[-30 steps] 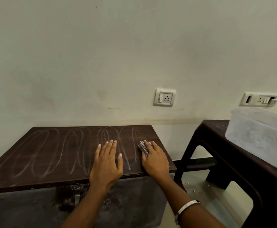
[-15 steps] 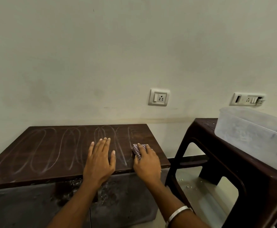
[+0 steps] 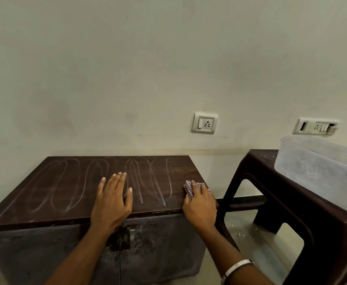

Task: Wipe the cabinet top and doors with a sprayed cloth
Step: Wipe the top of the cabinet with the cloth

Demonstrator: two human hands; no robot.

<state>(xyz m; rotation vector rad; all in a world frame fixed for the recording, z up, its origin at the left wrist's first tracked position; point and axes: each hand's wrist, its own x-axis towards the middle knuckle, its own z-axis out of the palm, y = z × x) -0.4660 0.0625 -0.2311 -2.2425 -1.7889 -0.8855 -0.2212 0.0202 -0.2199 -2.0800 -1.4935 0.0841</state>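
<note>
The low cabinet has a dark brown wooden top [image 3: 61,188] marked with looping pale wipe streaks, and two dusty grey doors [image 3: 160,247] below it. My left hand [image 3: 111,200] lies flat on the top near the front edge, fingers straight. My right hand [image 3: 200,204] presses a small checked cloth [image 3: 189,188] onto the top at its front right corner; most of the cloth is hidden under my fingers.
A dark brown plastic stool [image 3: 292,204] stands close to the cabinet's right side, carrying a translucent plastic tub [image 3: 316,169]. Two wall sockets [image 3: 204,122] sit on the pale wall behind. Small crumbs lie on the floor [image 3: 240,233] between cabinet and stool.
My right hand has slid the cloth to the right, from beside my left hand out to the top's right corner. My left hand stays flat where it was.
</note>
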